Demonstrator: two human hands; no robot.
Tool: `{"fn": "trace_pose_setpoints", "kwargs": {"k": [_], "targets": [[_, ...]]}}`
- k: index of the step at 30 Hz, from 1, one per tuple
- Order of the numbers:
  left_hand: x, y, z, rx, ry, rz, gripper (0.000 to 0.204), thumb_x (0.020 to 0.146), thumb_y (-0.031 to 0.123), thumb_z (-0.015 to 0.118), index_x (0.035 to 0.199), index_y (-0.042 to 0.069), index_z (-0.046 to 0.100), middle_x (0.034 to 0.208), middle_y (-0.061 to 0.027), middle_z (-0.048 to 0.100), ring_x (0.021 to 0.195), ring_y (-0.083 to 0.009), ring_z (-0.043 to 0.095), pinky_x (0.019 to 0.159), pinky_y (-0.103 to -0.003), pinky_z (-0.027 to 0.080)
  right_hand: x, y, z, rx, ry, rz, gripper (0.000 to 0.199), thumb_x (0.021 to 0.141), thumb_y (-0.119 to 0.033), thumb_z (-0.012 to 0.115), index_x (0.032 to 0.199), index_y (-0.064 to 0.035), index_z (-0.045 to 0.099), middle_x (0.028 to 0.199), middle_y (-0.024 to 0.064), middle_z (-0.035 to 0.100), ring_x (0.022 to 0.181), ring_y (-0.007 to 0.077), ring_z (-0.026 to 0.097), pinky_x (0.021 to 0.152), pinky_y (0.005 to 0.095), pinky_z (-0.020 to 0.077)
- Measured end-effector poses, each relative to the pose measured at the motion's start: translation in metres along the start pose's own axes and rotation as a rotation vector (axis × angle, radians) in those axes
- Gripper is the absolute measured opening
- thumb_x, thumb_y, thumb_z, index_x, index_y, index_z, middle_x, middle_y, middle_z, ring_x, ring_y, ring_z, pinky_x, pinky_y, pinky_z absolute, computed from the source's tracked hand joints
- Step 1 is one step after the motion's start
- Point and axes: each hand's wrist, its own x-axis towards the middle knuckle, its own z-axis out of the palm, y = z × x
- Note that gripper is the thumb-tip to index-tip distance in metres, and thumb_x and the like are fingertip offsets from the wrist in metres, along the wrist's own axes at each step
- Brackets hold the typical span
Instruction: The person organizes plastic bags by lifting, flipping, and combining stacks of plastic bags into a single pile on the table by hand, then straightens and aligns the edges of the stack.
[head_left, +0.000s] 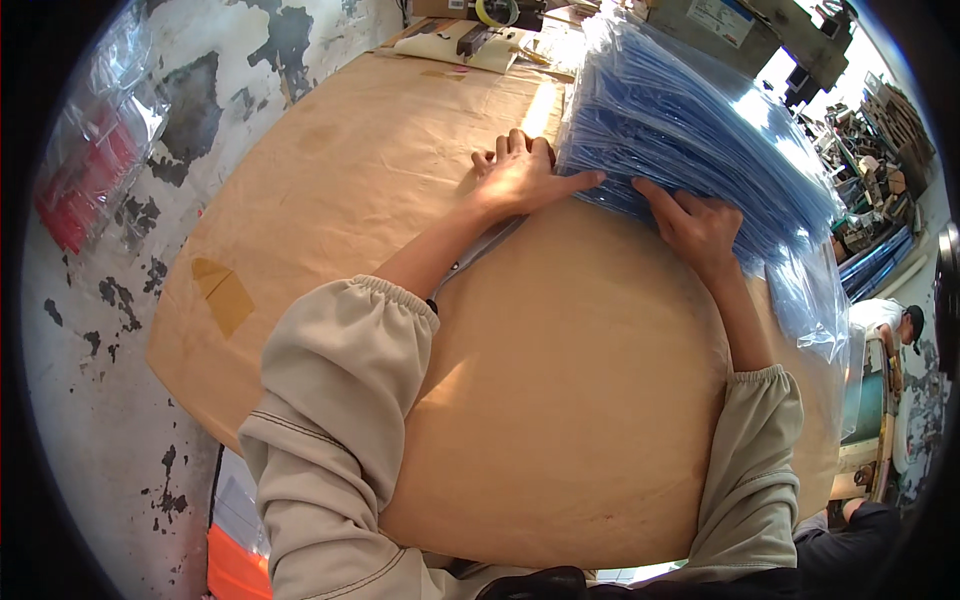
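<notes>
A thick, fanned stack of clear bluish plastic sheets or bags (670, 130) lies at the far right of the tan-covered table (560, 380). My left hand (515, 180) rests at the stack's left corner, fingers spread on the table side and thumb stretched onto the near edge. Against the near right part of the stack is my right hand (700, 228), one digit stretched out along the plastic and the other fingers bent; their tips are hidden. A thin grey strip (497, 240), its kind unclear, lies partly under my left forearm.
Loose clear plastic (808, 300) hangs over the table's right side. Beyond the stack stands a grey metal machine (720, 30). Left is a peeling wall with a hanging plastic bag (95, 150). Another person (885, 318) is at the far right, beside piled scraps (870, 160).
</notes>
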Motion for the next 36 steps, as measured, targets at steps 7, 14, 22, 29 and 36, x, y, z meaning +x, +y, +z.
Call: {"fn": "trace_pose_setpoints", "kwargs": {"k": [7, 14, 22, 29, 36], "targets": [[0.0, -0.003, -0.002, -0.068, -0.012, 0.007, 0.099, 0.062, 0.079, 0.044, 0.116, -0.004, 0.044, 0.124, -0.0232, 0.033, 0.123, -0.0342, 0.023, 0.099, -0.056, 0.01, -0.007, -0.006, 0.006, 0.09, 0.057, 0.051, 0.015, 0.068, -0.014, 0.068, 0.082, -0.0162, 0.064, 0.048, -0.0036, 0.049, 0.032, 0.0109, 0.039, 0.034, 0.025, 0.031], [0.009, -0.006, -0.011, -0.087, -0.12, -0.02, 0.088, 0.071, 0.071, 0.043, 0.116, -0.004, 0.044, 0.121, -0.0222, 0.039, 0.122, -0.0317, 0.029, 0.099, -0.049, 0.018, -0.005, -0.015, 0.008, 0.049, 0.123, 0.064, 0.017, 0.07, -0.019, 0.071, 0.081, -0.0121, 0.061, 0.055, -0.0024, 0.05, 0.043, 0.0094, 0.046, 0.041, 0.023, 0.033], [0.004, -0.001, -0.024, -0.355, -0.288, -0.084, 0.086, 0.074, 0.054, 0.057, 0.131, -0.004, 0.028, 0.133, -0.0238, 0.031, 0.127, -0.0319, 0.027, 0.103, -0.039, 0.023, 0.008, -0.013, 0.005, -0.073, 0.244, 0.017, 0.027, 0.066, -0.023, 0.074, 0.084, -0.0107, 0.058, 0.063, -0.0009, 0.053, 0.047, 0.0104, 0.048, 0.044, 0.0236, 0.0326], [-0.003, 0.002, -0.022, -0.299, -0.233, -0.043, 0.079, 0.077, 0.054, 0.055, 0.125, -0.006, 0.032, 0.123, -0.0242, 0.041, 0.12, -0.0311, 0.036, 0.097, -0.039, 0.029, 0.027, -0.001, -0.003, -0.129, 0.208, 0.096, 0.022, 0.066, -0.024, 0.073, 0.074, -0.0103, 0.058, 0.06, -0.0022, 0.052, 0.045, 0.0128, 0.045, 0.044, 0.0245, 0.0303], [-0.019, 0.009, 0.023, 0.025, 0.363, 0.119, 0.06, 0.086, 0.042, 0.047, 0.116, -0.006, 0.027, 0.109, -0.0285, 0.045, 0.105, -0.0411, 0.043, 0.091, -0.049, 0.03, 0.038, 0.011, -0.003, -0.158, 0.252, 0.132, 0.021, 0.066, -0.025, 0.071, 0.07, -0.0126, 0.054, 0.058, -0.003, 0.048, 0.045, 0.0117, 0.044, 0.045, 0.0252, 0.0298]]}}
